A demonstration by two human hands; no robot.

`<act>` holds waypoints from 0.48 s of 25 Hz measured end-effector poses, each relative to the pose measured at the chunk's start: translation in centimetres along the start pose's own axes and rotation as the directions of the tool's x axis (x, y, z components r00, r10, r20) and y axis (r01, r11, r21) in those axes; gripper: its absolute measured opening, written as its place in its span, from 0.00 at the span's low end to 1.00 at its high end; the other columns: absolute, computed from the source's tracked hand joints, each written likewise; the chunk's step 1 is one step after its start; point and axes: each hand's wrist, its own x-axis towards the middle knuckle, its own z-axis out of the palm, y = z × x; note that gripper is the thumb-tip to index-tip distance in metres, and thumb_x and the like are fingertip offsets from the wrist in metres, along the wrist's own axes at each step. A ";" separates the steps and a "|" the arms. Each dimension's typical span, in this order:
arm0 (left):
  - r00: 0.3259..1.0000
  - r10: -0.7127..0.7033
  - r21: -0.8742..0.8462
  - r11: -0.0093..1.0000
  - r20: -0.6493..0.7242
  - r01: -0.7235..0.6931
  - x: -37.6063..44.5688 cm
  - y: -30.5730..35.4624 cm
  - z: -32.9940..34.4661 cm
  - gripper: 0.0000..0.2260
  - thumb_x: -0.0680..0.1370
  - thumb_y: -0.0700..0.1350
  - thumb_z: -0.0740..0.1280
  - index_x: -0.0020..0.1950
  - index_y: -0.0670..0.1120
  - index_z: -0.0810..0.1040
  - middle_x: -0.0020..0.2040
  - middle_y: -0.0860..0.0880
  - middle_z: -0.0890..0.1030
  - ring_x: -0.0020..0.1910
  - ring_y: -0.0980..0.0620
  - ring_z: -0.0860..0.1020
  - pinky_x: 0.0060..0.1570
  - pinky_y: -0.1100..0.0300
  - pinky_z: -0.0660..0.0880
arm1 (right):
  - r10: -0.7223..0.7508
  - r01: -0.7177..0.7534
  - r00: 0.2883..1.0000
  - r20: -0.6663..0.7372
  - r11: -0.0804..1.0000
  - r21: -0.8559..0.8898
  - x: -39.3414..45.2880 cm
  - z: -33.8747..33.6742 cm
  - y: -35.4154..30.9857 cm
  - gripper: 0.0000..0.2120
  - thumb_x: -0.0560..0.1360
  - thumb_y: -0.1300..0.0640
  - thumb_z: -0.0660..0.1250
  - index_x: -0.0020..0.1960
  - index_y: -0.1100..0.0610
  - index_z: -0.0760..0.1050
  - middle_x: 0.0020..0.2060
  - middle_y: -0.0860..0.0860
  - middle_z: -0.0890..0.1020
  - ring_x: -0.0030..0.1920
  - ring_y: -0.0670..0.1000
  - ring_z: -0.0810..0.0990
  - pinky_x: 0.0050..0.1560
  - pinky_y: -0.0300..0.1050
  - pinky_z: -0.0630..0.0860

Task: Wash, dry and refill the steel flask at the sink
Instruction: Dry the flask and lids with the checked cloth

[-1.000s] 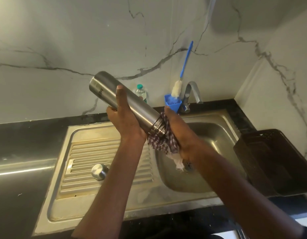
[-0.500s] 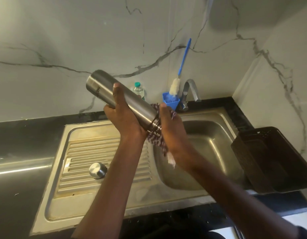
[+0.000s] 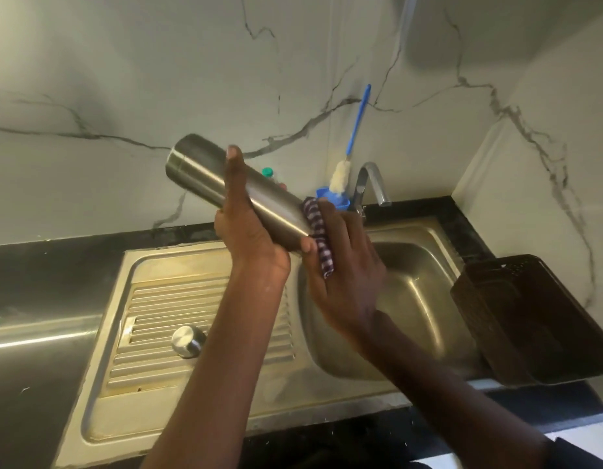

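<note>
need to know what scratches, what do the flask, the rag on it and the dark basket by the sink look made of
Flask: looks like brushed stainless steel, satin grey with a soft streak of reflected light along its body.
Rag: woven cloth, apparently cotton, in a purple and white check, folding limply around the flask's lower end.
Basket: probably moulded plastic, dark brown and matte, with small perforations near its rim.

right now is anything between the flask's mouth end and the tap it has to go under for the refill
Only the checked cloth that the right hand wraps over the steel flask mouth end. Past it, the space above the sink basin up to the tap looks open. The blue holder with the bottle brush stands beside the tap, not under its spout.
</note>
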 end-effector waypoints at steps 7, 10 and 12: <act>0.959 0.108 0.066 0.989 0.261 -0.130 1.2 -1.1 -1.0 0.28 0.73 0.58 0.77 0.65 0.42 0.76 0.46 0.44 0.82 0.45 0.44 0.83 0.49 0.47 0.82 | 0.587 -0.852 0.276 0.761 -0.218 0.477 3.1 -2.1 -0.6 0.16 0.82 0.43 0.64 0.57 0.54 0.81 0.44 0.58 0.87 0.40 0.56 0.87 0.43 0.49 0.84; 0.923 -0.098 0.159 0.986 0.372 0.041 1.2 -0.4 -1.9 0.39 0.69 0.54 0.81 0.76 0.45 0.71 0.60 0.44 0.81 0.59 0.44 0.82 0.57 0.47 0.81 | 0.679 -0.698 0.668 0.305 0.428 0.574 1.7 -1.5 1.4 0.19 0.84 0.38 0.59 0.50 0.47 0.84 0.43 0.53 0.87 0.44 0.56 0.87 0.47 0.62 0.85; 0.939 -0.161 0.093 0.986 0.304 0.139 0.2 -0.1 -1.6 0.33 0.73 0.49 0.78 0.75 0.45 0.72 0.62 0.42 0.82 0.59 0.43 0.84 0.55 0.46 0.82 | 0.313 -0.293 0.950 -0.023 0.911 0.290 0.8 -1.5 2.4 0.22 0.85 0.38 0.54 0.58 0.50 0.82 0.45 0.49 0.86 0.42 0.49 0.85 0.38 0.55 0.83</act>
